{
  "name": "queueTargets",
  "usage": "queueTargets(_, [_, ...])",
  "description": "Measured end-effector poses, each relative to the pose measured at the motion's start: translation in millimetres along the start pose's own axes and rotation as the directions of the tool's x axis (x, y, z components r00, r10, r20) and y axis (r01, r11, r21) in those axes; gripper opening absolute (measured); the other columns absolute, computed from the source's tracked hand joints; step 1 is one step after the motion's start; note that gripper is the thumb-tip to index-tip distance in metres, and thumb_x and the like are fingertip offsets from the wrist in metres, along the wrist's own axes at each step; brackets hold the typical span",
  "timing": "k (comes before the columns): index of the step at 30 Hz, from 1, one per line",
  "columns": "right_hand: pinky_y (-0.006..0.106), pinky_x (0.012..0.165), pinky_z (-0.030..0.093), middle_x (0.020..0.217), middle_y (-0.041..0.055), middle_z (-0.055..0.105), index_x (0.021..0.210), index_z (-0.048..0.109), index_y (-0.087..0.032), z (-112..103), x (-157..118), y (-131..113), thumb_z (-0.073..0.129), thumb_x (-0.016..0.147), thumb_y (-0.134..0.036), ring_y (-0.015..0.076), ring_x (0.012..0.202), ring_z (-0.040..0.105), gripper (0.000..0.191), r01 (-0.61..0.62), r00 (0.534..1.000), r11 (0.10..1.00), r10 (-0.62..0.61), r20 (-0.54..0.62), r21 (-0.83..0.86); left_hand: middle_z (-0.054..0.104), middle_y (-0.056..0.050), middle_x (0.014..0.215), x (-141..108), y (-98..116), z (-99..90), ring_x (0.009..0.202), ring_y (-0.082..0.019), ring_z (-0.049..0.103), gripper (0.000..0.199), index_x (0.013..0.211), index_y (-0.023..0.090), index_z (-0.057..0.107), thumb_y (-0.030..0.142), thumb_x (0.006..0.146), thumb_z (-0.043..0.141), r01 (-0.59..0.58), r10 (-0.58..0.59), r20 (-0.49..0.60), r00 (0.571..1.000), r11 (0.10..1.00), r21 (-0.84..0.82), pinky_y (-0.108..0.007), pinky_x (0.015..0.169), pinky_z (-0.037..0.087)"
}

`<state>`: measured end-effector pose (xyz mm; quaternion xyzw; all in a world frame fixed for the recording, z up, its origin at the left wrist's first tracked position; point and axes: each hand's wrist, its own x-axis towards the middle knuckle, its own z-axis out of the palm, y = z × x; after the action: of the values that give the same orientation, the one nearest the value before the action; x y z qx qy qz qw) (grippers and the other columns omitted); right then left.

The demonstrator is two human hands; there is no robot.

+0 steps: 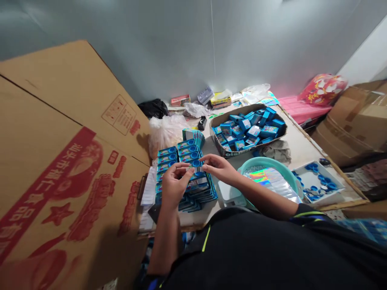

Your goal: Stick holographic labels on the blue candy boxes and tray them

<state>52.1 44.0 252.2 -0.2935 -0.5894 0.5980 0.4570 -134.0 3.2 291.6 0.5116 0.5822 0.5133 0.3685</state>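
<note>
My left hand [175, 183] and my right hand [220, 169] meet over rows of flat blue printed cards [167, 159] with round blue parts. Thumb and fingers of each hand are pinched together. Between the fingertips runs a small clear, shiny strip [198, 169], gripped at both ends; its exact kind is too small to make out. Under the hands, more blue cards [204, 193] lie overlapped in a fanned stack. Beyond them a second fan of cards [198, 137] stands on the table.
A cardboard tray [218, 148] holds many small blue boxes. Right of my hands are a teal basin [246, 165] with silvery sheets [276, 183] and a white tray [325, 195] of round blue pieces. A large carton [117, 161] walls off the left; plastic bags [166, 131] lie behind.
</note>
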Motion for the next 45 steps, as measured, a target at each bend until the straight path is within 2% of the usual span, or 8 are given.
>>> queueTargets(6, [0.026,0.059,0.036,0.069,-0.0033,0.052,0.092,0.07,-0.019,-2.1,4.9,8.3,0.073,0.08,-0.063,0.012,0.064,0.044,0.046,-0.112,0.991,0.994,0.111,0.073,0.003,0.072,-0.002,0.075,-2.6,-1.1,-4.4,0.067,-0.014,0.067,0.035,0.098,0.018,0.071,0.039,0.073,0.083,-0.024,0.024,-0.013,1.0,1.0,-0.016,-0.023,0.063,0.052])
queueTargets(12, [0.026,0.059,0.028,0.062,-0.0051,0.046,0.068,0.057,-0.018,-0.2,7.1,4.1,0.071,0.078,-0.066,0.0098,0.061,0.037,0.051,-0.124,0.991,0.99,0.121,0.048,0.062,0.072,-0.003,0.076,-5.0,1.2,-3.7,0.067,-0.015,0.067,0.035,0.097,0.017,0.071,0.041,0.074,0.082,-0.003,0.001,0.029,1.0,0.997,0.076,-0.023,0.06,0.05])
queueTargets(18, [0.027,0.062,0.03,0.065,-0.0038,0.045,0.065,0.053,-0.019,-1.1,0.3,12.0,0.065,0.084,-0.059,0.012,0.065,0.039,0.046,-0.059,0.997,0.985,0.049,-0.065,-0.163,0.071,-0.002,0.072,-5.6,-3.4,3.5,0.066,-0.017,0.067,0.029,0.091,0.018,0.07,0.041,0.075,0.078,0.004,0.016,-0.067,0.998,0.96,0.281,-0.025,0.06,0.049])
queueTargets(24, [0.027,0.06,0.03,0.063,-0.0037,0.045,0.065,0.048,-0.021,4.8,-1.6,24.1,0.059,0.084,-0.057,0.0128,0.064,0.04,0.042,-0.139,0.988,0.966,0.119,-0.102,-0.218,0.072,-0.001,0.076,-9.3,4.1,5.2,0.069,-0.017,0.064,0.016,0.09,0.021,0.074,0.033,0.08,0.07,-0.13,0.147,0.012,0.989,0.828,0.546,-0.031,0.075,0.052])
queueTargets(30, [0.027,0.058,0.029,0.06,-0.0048,0.043,0.066,0.049,-0.021,13.8,2.6,32.4,0.058,0.083,-0.058,0.012,0.06,0.039,0.042,-0.198,0.977,0.973,0.186,-0.109,-0.119,0.07,0.001,0.075,-6.3,3.2,3.0,0.066,-0.016,0.061,0.025,0.104,0.022,0.074,0.033,0.082,0.066,-0.138,0.147,0.033,0.989,0.802,0.582,-0.032,0.077,0.051])
queueTargets(34, [0.027,0.059,0.031,0.059,-0.0051,0.044,0.065,0.048,-0.021,19.1,2.8,34.3,0.059,0.084,-0.055,0.012,0.06,0.039,0.04,-0.164,0.973,0.985,0.153,-0.174,-0.053,0.07,0.001,0.075,-5.6,1.1,3.2,0.064,-0.015,0.058,0.032,0.114,0.022,0.07,0.034,0.084,0.065,-0.116,0.13,0.015,0.991,0.818,0.563,-0.032,0.077,0.051])
queueTargets(38, [0.027,0.058,0.028,0.059,-0.005,0.042,0.063,0.045,-0.022,19.2,3.3,35.8,0.059,0.084,-0.052,0.0124,0.061,0.038,0.039,-0.153,0.967,0.979,0.122,-0.223,-0.131,0.07,0.001,0.076,-5.1,1.4,5.4,0.065,-0.016,0.059,0.032,0.114,0.023,0.069,0.034,0.084,0.064,-0.113,0.129,0.012,0.992,0.809,0.576,-0.031,0.075,0.05])
queueTargets(45, [0.031,0.062,0.029,0.065,-0.0028,0.043,0.067,0.04,-0.024,22.4,0.1,42.0,0.044,0.091,-0.049,0.0151,0.065,0.038,0.036,-0.094,0.977,0.95,0.03,-0.211,-0.299,0.07,-0.001,0.088,-3.3,-2.1,5.5,0.072,-0.017,0.063,0.039,0.121,0.025,0.067,0.028,0.081,0.066,-0.141,0.163,0.026,0.986,0.748,0.649,-0.029,0.073,0.05])
